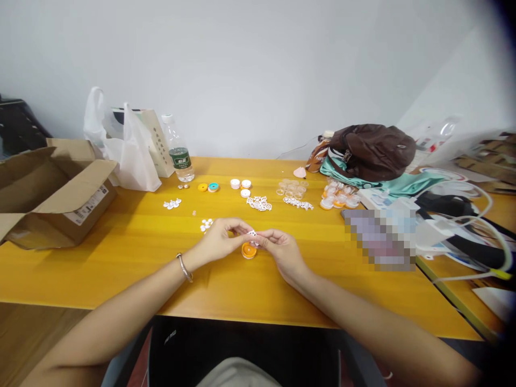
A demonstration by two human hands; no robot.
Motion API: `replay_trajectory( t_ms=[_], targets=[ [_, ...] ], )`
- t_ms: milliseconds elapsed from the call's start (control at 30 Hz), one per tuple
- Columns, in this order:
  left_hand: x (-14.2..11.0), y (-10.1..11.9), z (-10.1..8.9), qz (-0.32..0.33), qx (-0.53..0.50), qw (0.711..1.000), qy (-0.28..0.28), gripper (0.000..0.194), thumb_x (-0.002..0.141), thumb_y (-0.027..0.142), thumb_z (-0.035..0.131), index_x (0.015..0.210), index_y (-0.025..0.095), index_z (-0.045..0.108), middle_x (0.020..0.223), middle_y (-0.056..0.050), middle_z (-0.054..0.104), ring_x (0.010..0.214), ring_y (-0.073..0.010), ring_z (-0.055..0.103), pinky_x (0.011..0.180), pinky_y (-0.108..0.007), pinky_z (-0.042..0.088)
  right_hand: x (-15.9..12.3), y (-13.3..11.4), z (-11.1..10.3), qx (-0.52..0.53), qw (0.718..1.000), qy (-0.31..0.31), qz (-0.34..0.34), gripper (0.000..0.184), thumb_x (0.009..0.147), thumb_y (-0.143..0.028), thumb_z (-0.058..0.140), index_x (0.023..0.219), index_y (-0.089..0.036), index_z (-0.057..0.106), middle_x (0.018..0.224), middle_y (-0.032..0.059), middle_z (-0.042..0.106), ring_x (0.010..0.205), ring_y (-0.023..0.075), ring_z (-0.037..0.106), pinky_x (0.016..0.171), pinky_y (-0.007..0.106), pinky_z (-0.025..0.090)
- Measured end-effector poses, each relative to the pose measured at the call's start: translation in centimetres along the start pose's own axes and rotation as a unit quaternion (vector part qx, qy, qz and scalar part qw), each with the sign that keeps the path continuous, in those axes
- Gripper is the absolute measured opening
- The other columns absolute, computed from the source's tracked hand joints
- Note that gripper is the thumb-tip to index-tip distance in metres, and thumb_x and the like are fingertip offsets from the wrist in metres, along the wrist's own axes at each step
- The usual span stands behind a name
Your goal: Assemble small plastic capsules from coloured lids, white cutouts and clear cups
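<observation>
Between the fingertips of my two hands is a small white perforated disc [252, 235]. My left hand [223, 236] pinches it from the left, a metal bangle on that wrist. On the other side my right hand [282, 250] grips it with thumb and fingers. Just below the fingertips, an orange round case [249, 251] lies on the yellow table [226, 290]. Small white round pieces [206, 224] sit beside my left hand, partly hidden by it. Farther back is a pile of similar white perforated pieces [259, 203], with another group [298, 203] to its right.
Clear rings [292, 187] and several capped orange-and-white cases [341, 195] lie right of centre. A blurred-out flat device [379, 239] lies farther right, near cables. At left stand a cardboard box [60, 188], a white plastic bag [135, 156] and a water bottle [179, 153]. A brown bag [374, 150] rests behind.
</observation>
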State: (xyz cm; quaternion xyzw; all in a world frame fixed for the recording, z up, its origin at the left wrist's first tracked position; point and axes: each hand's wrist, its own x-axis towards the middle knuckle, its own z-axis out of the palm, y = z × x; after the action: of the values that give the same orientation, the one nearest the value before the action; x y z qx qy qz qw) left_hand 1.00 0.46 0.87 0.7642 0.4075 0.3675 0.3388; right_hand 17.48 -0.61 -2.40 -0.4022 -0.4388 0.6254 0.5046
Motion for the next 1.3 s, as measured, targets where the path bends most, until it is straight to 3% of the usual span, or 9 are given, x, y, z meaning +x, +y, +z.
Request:
replay_trajectory(
  t_ms=[67,200,267,367,500,667,933,1300],
  targets=[
    [0.0,0.2,-0.1,-0.002,0.0,1.0,0.0,0.024,0.074,0.035,0.06,0.081,0.012,0.065,0.076,-0.006,0.068,0.068,-0.0116,0.06,0.065,-0.024,0.05,0.2,0.0,-0.2,-0.024,1.0,-0.005,-0.014,0.02,0.058,-0.032,0.073,0.07,-0.018,0.065,0.073,0.0013,0.068,0.067,0.0141,0.062,0.073,0.03,0.048],
    [-0.1,0.2,-1.3,0.001,0.029,0.999,-0.04,0.023,0.077,0.033,0.057,0.084,0.013,0.065,0.079,-0.005,0.067,0.07,-0.0116,0.06,0.069,-0.025,0.049,0.6,-0.6,-1.1,-0.139,0.987,-0.072,-0.046,0.026,0.063,-0.037,0.069,0.083,-0.02,0.064,0.082,0.0026,0.067,0.077,0.0158,0.061,0.078,0.033,0.046],
    [-0.3,0.2,-1.8,0.021,0.071,0.996,-0.051,0.02,0.079,0.031,0.054,0.086,0.016,0.065,0.082,-0.004,0.067,0.073,-0.0118,0.06,0.071,-0.026,0.048,0.7,-0.8,-1.6,-0.249,0.959,-0.086,-0.102,0.038,0.059,-0.037,0.072,0.091,-0.021,0.062,0.089,0.0042,0.064,0.085,0.0178,0.058,0.08,0.034,0.044],
    [-0.5,0.2,-1.9,0.041,0.12,0.989,-0.075,0.018,0.081,0.028,0.052,0.088,0.018,0.065,0.084,-0.003,0.066,0.074,-0.0119,0.06,0.072,-0.025,0.047,0.8,-0.6,-1.9,-0.389,0.896,-0.113,-0.181,0.051,0.052,-0.038,0.076,0.097,-0.021,0.059,0.095,0.0059,0.059,0.09,0.0202,0.054,0.08,0.034,0.043],
    [-0.7,0.4,-1.4,0.046,0.145,0.983,-0.105,0.018,0.082,0.025,0.051,0.092,0.019,0.064,0.085,-0.002,0.066,0.075,-0.0118,0.06,0.073,-0.024,0.045,0.9,0.1,-1.9,-0.448,0.856,-0.155,-0.207,0.037,0.062,-0.035,0.071,0.092,-0.019,0.058,0.092,0.0054,0.057,0.088,0.0187,0.054,0.081,0.033,0.042],
    [-0.8,0.6,-1.0,0.054,0.172,0.977,-0.116,0.019,0.083,0.026,0.049,0.093,0.019,0.063,0.084,-0.002,0.064,0.074,-0.0113,0.058,0.071,-0.022,0.043,1.0,0.5,-2.0,-0.464,0.843,-0.171,-0.211,0.028,0.067,-0.031,0.067,0.09,-0.019,0.057,0.091,0.0043,0.055,0.087,0.0173,0.053,0.081,0.031,0.042],
    [-0.8,0.7,-0.7,0.065,0.194,0.971,-0.123,0.016,0.083,0.025,0.049,0.087,0.017,0.062,0.08,-0.002,0.062,0.07,-0.0105,0.055,0.067,-0.021,0.041,1.2,0.8,-2.1,-0.458,0.846,-0.177,-0.209,0.027,0.067,-0.032,0.067,0.089,-0.019,0.06,0.09,0.004,0.055,0.087,0.0167,0.054,0.081,0.03,0.042],
    [-0.8,0.4,-0.6,0.03,0.167,0.977,-0.13,0.014,0.08,0.023,0.05,0.083,0.019,0.063,0.076,0.0,0.061,0.067,-0.0104,0.055,0.064,-0.021,0.04,1.1,0.7,-2.1,-0.451,0.85,-0.179,-0.207,0.029,0.067,-0.032,0.068,0.091,-0.018,0.06,0.09,0.0046,0.057,0.086,0.0172,0.054,0.08,0.031,0.042]
  ],
)
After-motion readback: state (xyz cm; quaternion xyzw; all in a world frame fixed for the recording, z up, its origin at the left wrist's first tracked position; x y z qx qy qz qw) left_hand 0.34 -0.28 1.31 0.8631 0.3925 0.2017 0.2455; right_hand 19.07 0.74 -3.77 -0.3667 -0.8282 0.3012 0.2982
